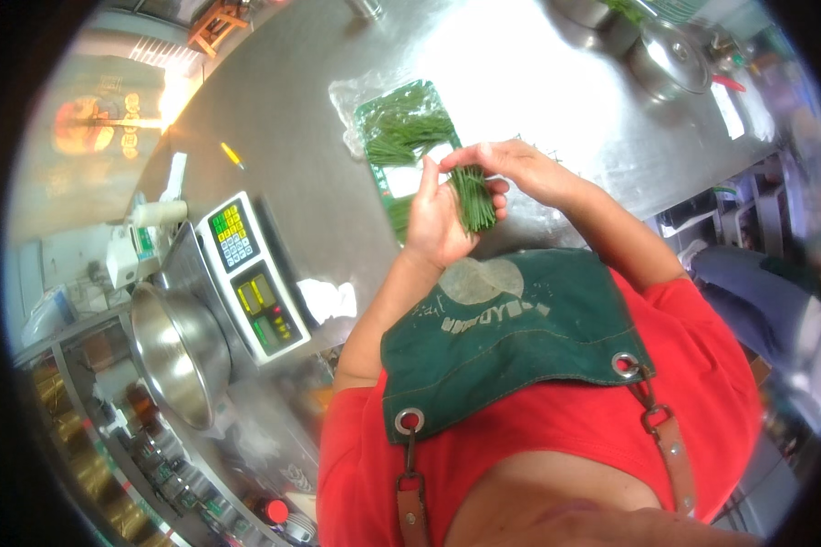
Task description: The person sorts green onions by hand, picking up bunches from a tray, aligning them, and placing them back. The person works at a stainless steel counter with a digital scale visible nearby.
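A small bundle of thin green stalks, like chives (pixel 474 198), lies across the palm of my left hand (pixel 440 222). My left thumb points up beside the bundle. From the right, my right hand (pixel 520 171) reaches over the bundle's far end, its fingers touching the stalks. Just beyond my hands, on the steel table (pixel 294 130), rests a green-edged tray (pixel 383 181) with more of the same stalks (pixel 414 123) laid in it. Clear plastic film (pixel 345 102) lies at the tray's far left edge. Part of the tray's near end is hidden by my left hand.
A digital scale (pixel 253 273) stands at the left, with a large steel bowl (pixel 178 355) beside it. Near them lie a crumpled white cloth or paper (pixel 328 299) and a yellow pen-like object (pixel 232 156). Lidded steel pots (pixel 670 61) stand at the far right.
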Demonstrator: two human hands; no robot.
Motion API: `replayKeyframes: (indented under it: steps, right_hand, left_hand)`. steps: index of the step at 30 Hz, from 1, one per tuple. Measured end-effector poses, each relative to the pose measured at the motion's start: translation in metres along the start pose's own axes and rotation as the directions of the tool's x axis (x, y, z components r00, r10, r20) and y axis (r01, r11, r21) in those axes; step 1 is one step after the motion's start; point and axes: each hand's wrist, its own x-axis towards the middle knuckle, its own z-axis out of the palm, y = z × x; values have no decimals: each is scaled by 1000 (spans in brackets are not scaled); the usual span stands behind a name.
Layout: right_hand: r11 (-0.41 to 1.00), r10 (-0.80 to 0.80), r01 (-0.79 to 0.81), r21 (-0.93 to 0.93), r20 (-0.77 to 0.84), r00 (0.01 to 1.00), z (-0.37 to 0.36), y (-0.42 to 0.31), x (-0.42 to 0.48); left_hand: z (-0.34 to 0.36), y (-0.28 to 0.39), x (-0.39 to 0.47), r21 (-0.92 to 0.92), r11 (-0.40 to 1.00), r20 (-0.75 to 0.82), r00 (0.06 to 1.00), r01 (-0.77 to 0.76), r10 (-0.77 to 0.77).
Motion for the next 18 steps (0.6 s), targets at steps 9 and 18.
replayKeyframes:
  steps: [9, 18]
  right_hand:
    - [999, 50, -49, 23, -85, 995, 6, -10, -3]
    - [743, -338, 189, -641, -116, 934, 19, -6, -22]
  left_hand:
    - [-8, -3, 4, -39, 998, 95, 994, -47, 51]
    - [-4, -2, 4, -14, 980, -74, 978, -198, 197]
